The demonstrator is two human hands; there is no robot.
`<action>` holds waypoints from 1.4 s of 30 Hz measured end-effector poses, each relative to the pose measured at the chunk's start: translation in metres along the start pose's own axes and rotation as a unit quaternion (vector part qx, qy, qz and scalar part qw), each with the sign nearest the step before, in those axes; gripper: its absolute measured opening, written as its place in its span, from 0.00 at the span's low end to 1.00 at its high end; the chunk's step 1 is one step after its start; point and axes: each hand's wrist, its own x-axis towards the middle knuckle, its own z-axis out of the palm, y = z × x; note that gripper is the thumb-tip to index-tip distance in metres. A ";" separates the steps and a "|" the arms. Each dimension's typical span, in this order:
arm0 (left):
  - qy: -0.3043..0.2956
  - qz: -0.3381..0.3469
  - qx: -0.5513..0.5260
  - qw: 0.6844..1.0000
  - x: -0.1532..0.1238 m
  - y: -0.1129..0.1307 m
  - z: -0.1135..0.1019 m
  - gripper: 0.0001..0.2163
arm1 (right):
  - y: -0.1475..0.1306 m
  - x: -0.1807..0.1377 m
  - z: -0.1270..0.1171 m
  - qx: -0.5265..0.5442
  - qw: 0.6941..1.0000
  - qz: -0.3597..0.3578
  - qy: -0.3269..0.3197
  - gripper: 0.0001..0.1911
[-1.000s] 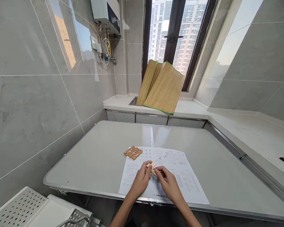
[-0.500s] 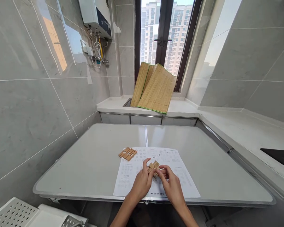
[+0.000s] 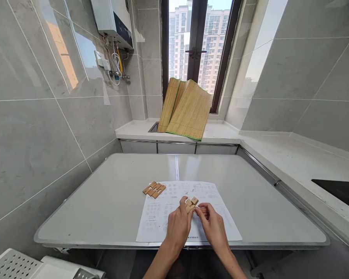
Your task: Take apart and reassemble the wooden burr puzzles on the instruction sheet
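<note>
Above the printed sheet [image 3: 154, 228], a small cluster of light wooden blocks [image 3: 192, 203] is held between my two hands. My left hand [image 3: 178, 223] grips its left and near side, with the index finger and thumb around it. At the near right, my right hand [image 3: 211, 223] has its thumb and index fingertip pinched at the cluster's edge. Fingers hide the lower part of the blocks, so how the pieces fit together is unclear. Several flat wooden pieces with slots [image 3: 154, 189] lie side by side at the sheet's far left corner.
The sheet lies on a pale folding table [image 3: 104, 209] with a seam down its middle. A folded bamboo mat [image 3: 189, 110] leans against the window on the white counter [image 3: 279, 151]. A white perforated rack [image 3: 14, 265] stands at the lower left.
My left hand has turned more upright and shifted slightly right around the blocks. The cluster has tilted a little to the right. The whole view has shifted slightly.
</note>
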 end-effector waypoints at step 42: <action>-0.101 0.158 0.020 0.982 0.034 -0.048 -0.010 0.37 | 0.063 0.009 0.001 -0.003 1.000 -0.009 -0.003 0.23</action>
